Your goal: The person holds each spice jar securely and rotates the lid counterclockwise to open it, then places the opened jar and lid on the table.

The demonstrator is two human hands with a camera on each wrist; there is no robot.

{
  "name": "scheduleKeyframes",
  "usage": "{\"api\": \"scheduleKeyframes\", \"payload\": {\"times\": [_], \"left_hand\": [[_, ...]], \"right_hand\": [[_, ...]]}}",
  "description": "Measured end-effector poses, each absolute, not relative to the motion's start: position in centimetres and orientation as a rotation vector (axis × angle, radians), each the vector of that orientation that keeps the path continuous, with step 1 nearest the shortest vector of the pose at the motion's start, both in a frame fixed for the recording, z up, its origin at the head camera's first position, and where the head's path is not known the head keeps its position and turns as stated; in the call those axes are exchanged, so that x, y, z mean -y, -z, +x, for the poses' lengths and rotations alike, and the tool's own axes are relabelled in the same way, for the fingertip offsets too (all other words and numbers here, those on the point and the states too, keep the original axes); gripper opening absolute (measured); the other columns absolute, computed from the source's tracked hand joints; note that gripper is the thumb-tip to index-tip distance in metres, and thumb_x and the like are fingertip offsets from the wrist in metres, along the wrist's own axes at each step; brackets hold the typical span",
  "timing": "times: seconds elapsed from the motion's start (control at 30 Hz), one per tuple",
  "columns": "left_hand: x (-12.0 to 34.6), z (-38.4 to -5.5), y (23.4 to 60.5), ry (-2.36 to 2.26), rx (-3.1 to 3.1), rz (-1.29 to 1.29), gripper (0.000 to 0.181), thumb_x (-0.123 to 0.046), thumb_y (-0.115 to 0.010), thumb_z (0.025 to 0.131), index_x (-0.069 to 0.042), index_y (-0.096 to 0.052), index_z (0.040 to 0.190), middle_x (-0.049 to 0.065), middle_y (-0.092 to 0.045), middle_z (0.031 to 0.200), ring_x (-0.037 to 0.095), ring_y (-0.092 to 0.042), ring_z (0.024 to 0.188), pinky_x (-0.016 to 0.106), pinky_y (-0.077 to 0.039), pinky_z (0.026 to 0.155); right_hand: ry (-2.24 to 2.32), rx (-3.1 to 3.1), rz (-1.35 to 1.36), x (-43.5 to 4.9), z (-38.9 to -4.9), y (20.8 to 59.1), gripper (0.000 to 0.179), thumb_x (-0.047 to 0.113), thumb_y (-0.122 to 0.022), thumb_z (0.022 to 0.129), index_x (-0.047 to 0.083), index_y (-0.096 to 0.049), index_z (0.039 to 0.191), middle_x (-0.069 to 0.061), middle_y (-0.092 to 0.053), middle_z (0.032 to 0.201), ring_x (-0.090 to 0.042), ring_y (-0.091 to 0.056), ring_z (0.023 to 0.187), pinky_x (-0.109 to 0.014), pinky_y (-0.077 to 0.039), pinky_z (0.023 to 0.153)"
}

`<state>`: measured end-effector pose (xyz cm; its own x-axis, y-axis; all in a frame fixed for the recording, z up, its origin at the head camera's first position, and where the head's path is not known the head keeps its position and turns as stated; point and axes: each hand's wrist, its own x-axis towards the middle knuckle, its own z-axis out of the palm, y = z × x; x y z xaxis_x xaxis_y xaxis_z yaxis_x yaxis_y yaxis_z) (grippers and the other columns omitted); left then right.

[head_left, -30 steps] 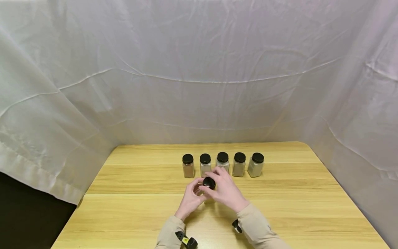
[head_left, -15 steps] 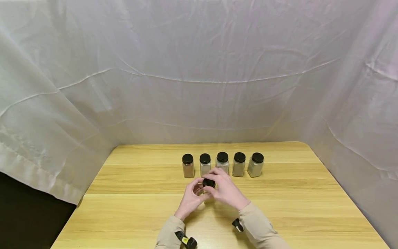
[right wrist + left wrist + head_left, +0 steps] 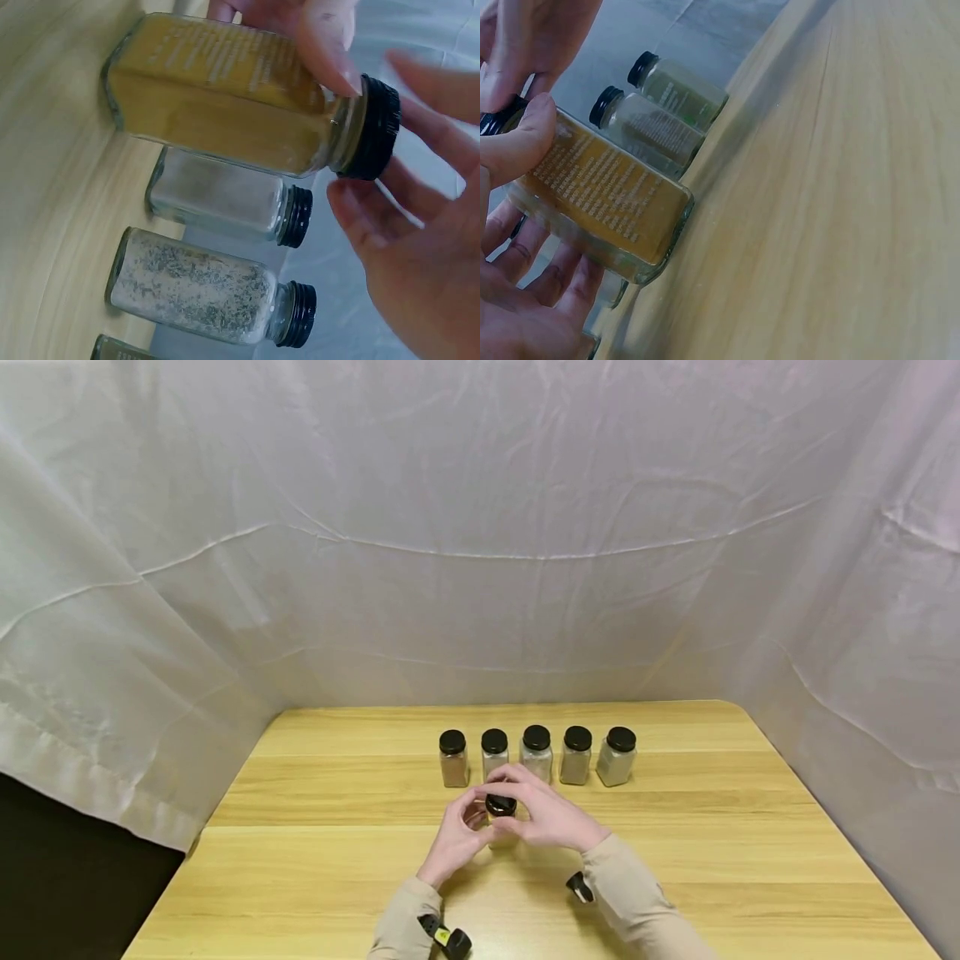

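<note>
A square glass spice jar [image 3: 217, 97] of yellow-brown powder, with pale printed lettering and a black lid [image 3: 375, 127], stands upright at the table's middle. My left hand [image 3: 456, 841] holds its body near the neck, the thumb [image 3: 529, 142] across one face and the fingers along the opposite side. Around the lid curve the fingers of my right hand [image 3: 546, 814], loosely spread. One fingertip [image 3: 345, 199] lies right at the lid's edge, and another finger is blurred in the right wrist view. From the head, the hands cover most of the jar.
Behind the hands stands a row of several black-lidded jars, from a reddish-brown one [image 3: 454, 768] at the left to a grey-green one [image 3: 617, 767] at the right. A jar of speckled contents [image 3: 195, 289] is among them. Pale cloth [image 3: 480, 610] hangs behind the wooden table [image 3: 712, 827].
My right hand has turned a little about the lid, its wrist shifting right and its fingers spreading wider. My left hand keeps its hold on the jar. The row behind stays put.
</note>
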<state>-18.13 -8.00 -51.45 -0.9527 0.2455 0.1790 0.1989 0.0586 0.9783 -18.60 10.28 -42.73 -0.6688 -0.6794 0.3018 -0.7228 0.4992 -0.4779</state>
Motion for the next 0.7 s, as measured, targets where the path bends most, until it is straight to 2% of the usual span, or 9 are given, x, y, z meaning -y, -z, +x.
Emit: {"api": "scheduleKeyframes", "payload": {"times": [0.1, 0.13, 0.2, 0.27, 0.33, 0.37, 0.47, 0.7], "left_hand": [[7.93, -18.24, 51.45, -2.107, -2.223, 0.474, 0.045, 0.004, -0.076, 0.081, 0.006, -0.06, 0.123, 0.026, -0.064, 0.123, 0.003, -0.064, 0.102, 0.019, -0.052, 0.103], [7.91, -18.24, 51.43, -2.113, -2.217, 0.476, 0.044, 0.004, -0.076, 0.081, 0.006, -0.06, 0.122, 0.026, -0.064, 0.122, 0.002, -0.063, 0.101, 0.018, -0.052, 0.102], [7.88, -18.2, 51.34, -2.118, -2.201, 0.46, 0.046, 0.001, -0.079, 0.081, 0.005, -0.061, 0.123, 0.024, -0.064, 0.123, 0.0, -0.063, 0.101, 0.017, -0.051, 0.102], [7.87, -18.15, 51.26, -2.115, -2.195, 0.45, 0.047, -0.001, -0.08, 0.082, 0.004, -0.061, 0.124, 0.022, -0.063, 0.126, 0.001, -0.063, 0.102, 0.017, -0.051, 0.103], [7.89, -18.15, 51.24, -2.104, -2.199, 0.441, 0.047, -0.003, -0.08, 0.082, 0.002, -0.061, 0.124, 0.021, -0.063, 0.127, 0.002, -0.063, 0.104, 0.018, -0.05, 0.105], [7.91, -18.17, 51.24, -2.095, -2.203, 0.431, 0.046, -0.003, -0.081, 0.082, 0.001, -0.061, 0.124, 0.02, -0.063, 0.127, 0.004, -0.063, 0.105, 0.019, -0.049, 0.106], [7.97, -18.16, 51.26, -2.072, -2.227, 0.424, 0.045, -0.006, -0.081, 0.083, 0.0, -0.062, 0.124, 0.018, -0.064, 0.126, 0.01, -0.064, 0.107, 0.021, -0.05, 0.107], [8.2, -18.05, 51.24, -2.054, -2.25, 0.42, 0.052, -0.011, -0.082, 0.084, -0.001, -0.06, 0.13, 0.018, -0.065, 0.129, 0.028, -0.064, 0.119, 0.037, -0.049, 0.113]], "right_hand": [[-0.844, 2.628, 1.142, -10.0, -18.7, 42.99, 0.05, 0.03, -0.077, 0.088, 0.005, -0.065, 0.131, -0.01, -0.061, 0.127, -0.029, -0.059, 0.121, -0.057, -0.044, 0.113], [-0.806, 2.614, 1.106, -9.9, -18.7, 43.1, 0.05, 0.033, -0.077, 0.088, 0.005, -0.066, 0.128, -0.011, -0.063, 0.124, -0.029, -0.06, 0.118, -0.057, -0.046, 0.111], [-0.743, 2.604, 1.042, -9.7, -18.69, 43.25, 0.049, 0.038, -0.076, 0.088, 0.006, -0.069, 0.124, -0.009, -0.065, 0.116, -0.026, -0.064, 0.107, -0.051, -0.052, 0.104], [-0.712, 2.604, 1.011, -9.57, -18.59, 43.2, 0.045, 0.037, -0.077, 0.088, 0.006, -0.071, 0.12, -0.007, -0.065, 0.107, -0.021, -0.064, 0.094, -0.04, -0.058, 0.091], [-0.698, 2.602, 1.022, -9.51, -18.54, 43.12, 0.041, 0.033, -0.077, 0.088, 0.005, -0.073, 0.117, -0.003, -0.064, 0.101, -0.014, -0.059, 0.084, -0.03, -0.056, 0.077], [-0.7, 2.602, 1.036, -9.5, -18.55, 43.04, 0.039, 0.031, -0.078, 0.088, 0.005, -0.073, 0.116, -0.002, -0.063, 0.099, -0.012, -0.058, 0.083, -0.026, -0.055, 0.075], [-0.683, 2.568, 1.119, -9.56, -18.61, 42.81, 0.036, 0.021, -0.079, 0.086, 0.003, -0.073, 0.116, -0.003, -0.065, 0.102, -0.012, -0.059, 0.088, -0.026, -0.057, 0.079], [-0.663, 2.515, 1.319, -9.92, -18.92, 42.49, 0.04, 0.002, -0.077, 0.083, 0.005, -0.071, 0.122, -0.005, -0.067, 0.114, -0.018, -0.061, 0.107, -0.039, -0.057, 0.098]]}}
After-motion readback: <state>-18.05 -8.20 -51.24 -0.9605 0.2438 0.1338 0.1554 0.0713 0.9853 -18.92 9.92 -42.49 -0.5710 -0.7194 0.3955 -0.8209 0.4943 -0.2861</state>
